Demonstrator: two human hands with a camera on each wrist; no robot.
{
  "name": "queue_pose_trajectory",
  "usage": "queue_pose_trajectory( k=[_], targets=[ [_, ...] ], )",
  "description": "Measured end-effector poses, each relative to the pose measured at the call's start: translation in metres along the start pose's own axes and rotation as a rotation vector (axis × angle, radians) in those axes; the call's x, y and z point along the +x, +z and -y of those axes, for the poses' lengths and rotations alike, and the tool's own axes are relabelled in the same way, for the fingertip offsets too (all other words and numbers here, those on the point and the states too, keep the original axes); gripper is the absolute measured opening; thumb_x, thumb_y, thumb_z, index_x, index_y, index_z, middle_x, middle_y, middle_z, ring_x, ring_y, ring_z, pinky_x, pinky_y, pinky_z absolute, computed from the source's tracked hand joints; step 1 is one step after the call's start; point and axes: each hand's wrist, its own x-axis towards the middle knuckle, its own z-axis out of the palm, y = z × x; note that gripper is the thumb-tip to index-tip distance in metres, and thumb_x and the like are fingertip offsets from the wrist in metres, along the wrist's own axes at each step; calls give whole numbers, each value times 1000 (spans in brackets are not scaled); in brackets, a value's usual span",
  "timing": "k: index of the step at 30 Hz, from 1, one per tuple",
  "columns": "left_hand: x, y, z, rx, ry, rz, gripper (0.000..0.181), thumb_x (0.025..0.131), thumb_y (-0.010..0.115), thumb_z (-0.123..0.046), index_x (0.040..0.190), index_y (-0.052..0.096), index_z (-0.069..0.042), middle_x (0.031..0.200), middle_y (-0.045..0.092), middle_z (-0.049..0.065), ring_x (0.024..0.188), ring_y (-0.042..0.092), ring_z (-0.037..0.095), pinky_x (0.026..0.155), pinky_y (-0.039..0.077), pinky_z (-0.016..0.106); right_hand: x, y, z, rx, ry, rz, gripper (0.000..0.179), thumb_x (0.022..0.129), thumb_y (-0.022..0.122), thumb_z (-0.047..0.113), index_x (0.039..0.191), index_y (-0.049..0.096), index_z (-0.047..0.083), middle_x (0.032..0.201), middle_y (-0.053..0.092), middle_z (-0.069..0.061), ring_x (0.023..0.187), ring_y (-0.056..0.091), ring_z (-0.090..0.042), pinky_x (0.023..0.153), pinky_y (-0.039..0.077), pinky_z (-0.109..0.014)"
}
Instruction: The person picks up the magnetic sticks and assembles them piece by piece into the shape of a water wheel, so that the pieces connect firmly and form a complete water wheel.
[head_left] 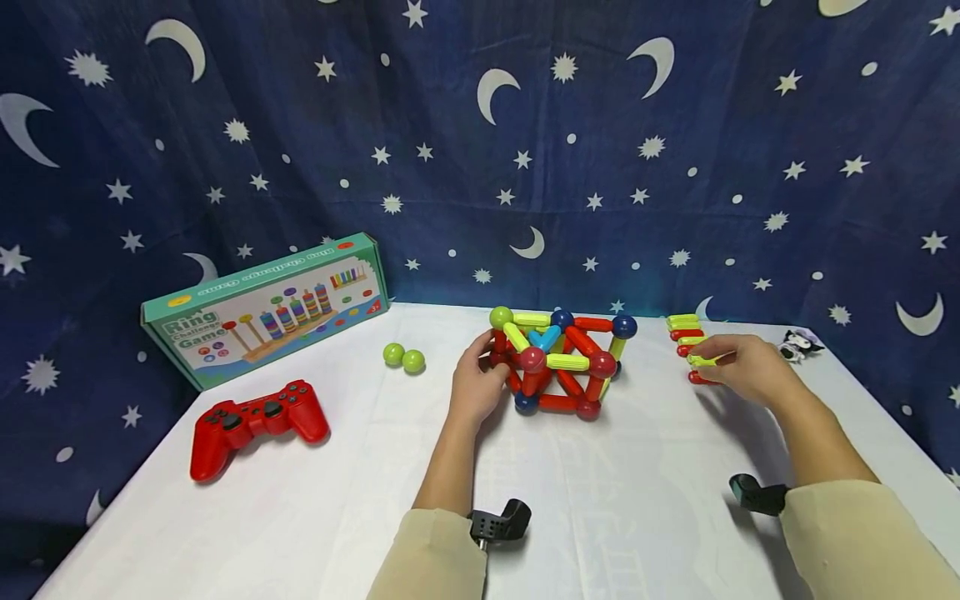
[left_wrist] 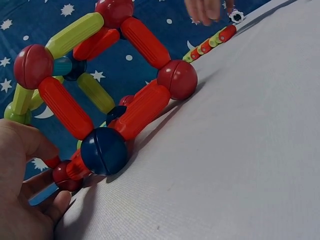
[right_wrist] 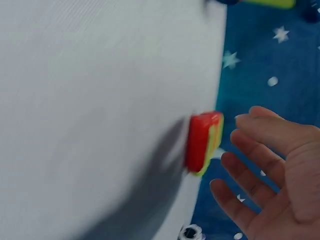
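A magnetic stick-and-ball structure of red, yellow-green and light blue sticks joined by red, dark blue and green balls stands on the table. At its left side my left hand holds a lower corner, with fingers and thumb around a red ball in the left wrist view. My right hand is over a row of loose red and yellow-green sticks at the back right. In the right wrist view its fingers are spread and slightly bent, apart from the sticks.
Two green balls lie left of the structure. Farther left are a red game controller and a Ring Challenge Game box. A small black-and-white figure sits at the back right. Behind the white table hangs a starry blue cloth.
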Motion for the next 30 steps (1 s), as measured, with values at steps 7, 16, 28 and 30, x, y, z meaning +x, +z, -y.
queue_pose_trajectory(
  k=[7,16,28,30],
  targets=[
    [-1,2,-2,4,0,0,66,86,57,-2,151,53,-13,147,60,13,135,56,34,117,43,49,2,2,-17,-111,8,44,39,91,71,9,127,67,-5,121,62,-33,103,56,-44,85,55,-53],
    [1,1,-2,14,-11,-5,65,87,58,-3,151,54,-14,146,60,12,135,56,33,116,44,49,-2,8,-2,-195,-77,168,23,88,76,10,110,74,6,100,66,-18,90,57,-32,76,55,-46],
    [-1,0,-2,13,-18,-4,64,88,57,-3,151,54,-15,147,59,12,135,56,34,116,44,49,-18,9,66,85,-291,104,38,97,69,18,133,63,6,102,73,-10,86,69,-24,73,59,-33],
    [-1,0,-2,11,-15,-5,64,87,57,-3,150,54,-15,147,60,12,134,56,34,116,44,49,-21,9,78,106,-299,92,40,99,68,19,137,62,8,104,72,-12,85,70,-25,72,61,-32]
  ],
)
